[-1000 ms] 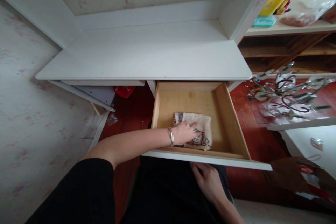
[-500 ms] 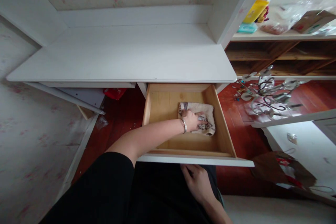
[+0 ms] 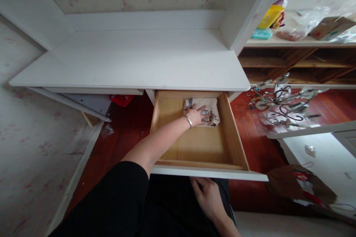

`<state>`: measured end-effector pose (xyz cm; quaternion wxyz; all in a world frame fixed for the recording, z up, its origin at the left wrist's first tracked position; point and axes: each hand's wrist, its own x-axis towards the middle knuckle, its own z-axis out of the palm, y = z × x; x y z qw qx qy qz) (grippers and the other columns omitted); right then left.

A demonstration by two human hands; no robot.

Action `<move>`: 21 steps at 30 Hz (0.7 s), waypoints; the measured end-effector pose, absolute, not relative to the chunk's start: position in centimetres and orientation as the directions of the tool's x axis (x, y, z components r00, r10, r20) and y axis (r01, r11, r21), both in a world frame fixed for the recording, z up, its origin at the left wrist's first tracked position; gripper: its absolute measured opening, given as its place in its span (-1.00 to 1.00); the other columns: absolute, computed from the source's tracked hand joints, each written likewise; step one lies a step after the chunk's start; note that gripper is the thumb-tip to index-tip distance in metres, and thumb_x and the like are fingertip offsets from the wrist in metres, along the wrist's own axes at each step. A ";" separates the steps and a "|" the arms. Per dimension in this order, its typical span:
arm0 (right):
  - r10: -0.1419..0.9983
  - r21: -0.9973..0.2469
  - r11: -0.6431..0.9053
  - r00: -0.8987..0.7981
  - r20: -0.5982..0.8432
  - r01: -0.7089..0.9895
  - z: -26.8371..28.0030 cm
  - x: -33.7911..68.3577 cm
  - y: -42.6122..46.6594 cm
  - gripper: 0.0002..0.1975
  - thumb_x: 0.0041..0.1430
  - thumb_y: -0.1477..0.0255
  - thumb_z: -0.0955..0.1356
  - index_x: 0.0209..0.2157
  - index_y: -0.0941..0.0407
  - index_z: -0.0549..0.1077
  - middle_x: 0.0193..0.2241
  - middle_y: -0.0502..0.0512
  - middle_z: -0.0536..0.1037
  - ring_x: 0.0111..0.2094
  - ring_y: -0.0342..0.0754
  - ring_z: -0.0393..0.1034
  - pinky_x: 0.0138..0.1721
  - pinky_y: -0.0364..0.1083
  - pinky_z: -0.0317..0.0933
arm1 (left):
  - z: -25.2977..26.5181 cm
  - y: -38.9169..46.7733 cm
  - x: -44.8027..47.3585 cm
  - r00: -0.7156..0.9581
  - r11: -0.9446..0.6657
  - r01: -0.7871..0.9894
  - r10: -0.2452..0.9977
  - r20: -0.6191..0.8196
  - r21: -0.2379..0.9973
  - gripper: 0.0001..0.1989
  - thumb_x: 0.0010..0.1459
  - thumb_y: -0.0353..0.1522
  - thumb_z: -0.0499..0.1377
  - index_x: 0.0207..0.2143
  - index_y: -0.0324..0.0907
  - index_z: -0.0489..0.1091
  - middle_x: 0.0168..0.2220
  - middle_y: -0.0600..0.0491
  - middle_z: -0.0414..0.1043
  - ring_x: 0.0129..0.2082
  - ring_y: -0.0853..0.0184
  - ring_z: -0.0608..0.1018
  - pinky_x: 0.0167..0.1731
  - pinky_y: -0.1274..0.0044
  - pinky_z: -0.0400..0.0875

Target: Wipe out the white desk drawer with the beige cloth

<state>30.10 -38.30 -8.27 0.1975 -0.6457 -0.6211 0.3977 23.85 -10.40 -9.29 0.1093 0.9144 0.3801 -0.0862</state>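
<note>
One folded terry cloth (image 3: 207, 110), cream with a dark pattern, lies at the 12 o'clock end of one open pale-wood drawer (image 3: 235, 139) under the smooth white desk (image 3: 133, 64), and the left hand (image 3: 196, 114), wearing one silver bangle, presses flat on it, its grip spread rather than closed. The right hand (image 3: 208, 196) rests at 6 o'clock below the drawer's white front, fingers loosely curled and holding nothing. Red-brown floorboards (image 3: 128, 126) run beneath, with faded floral wallpaper (image 3: 25, 137) at 9 o'clock and one metal chandelier (image 3: 286, 103) at 3 o'clock.
</note>
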 end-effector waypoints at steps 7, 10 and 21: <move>0.956 -0.733 -0.167 -0.075 -0.285 0.659 -8.4 30.1 -38.2 -0.56 0.36 0.24 0.16 -0.42 0.08 0.55 -0.39 0.11 0.62 -0.30 0.01 0.51 -0.22 -0.13 0.23 | -7.8 -9.0 13.0 0.668 -0.702 0.712 0.676 -0.310 0.002 -0.39 0.12 -0.19 0.14 0.24 0.10 0.13 0.34 -0.05 -0.03 0.08 -0.03 0.34 0.01 0.16 0.18; 0.951 -0.730 -0.166 -0.086 -0.295 0.663 -8.4 30.1 -38.1 -0.58 0.35 0.25 0.16 -0.41 0.07 0.55 -0.37 0.10 0.62 -0.28 0.03 0.51 -0.21 -0.12 0.22 | -7.2 -9.0 10.0 0.656 -0.703 0.710 0.677 -0.333 -0.032 -0.41 0.12 -0.24 0.15 0.22 0.04 0.17 0.28 -0.10 0.08 0.02 0.03 0.39 -0.04 0.25 0.25; 0.953 -0.734 -0.180 -0.068 -0.294 0.654 -8.2 29.9 -38.2 -0.57 0.35 0.22 0.16 -0.40 0.07 0.56 -0.35 0.11 0.63 -0.24 0.06 0.51 -0.19 -0.09 0.24 | -6.6 -10.6 9.6 0.743 -0.793 0.608 0.588 -0.321 -0.045 -0.47 0.15 -0.28 0.14 0.19 0.06 0.21 0.20 -0.14 0.20 -0.25 0.23 0.53 -0.27 0.42 0.37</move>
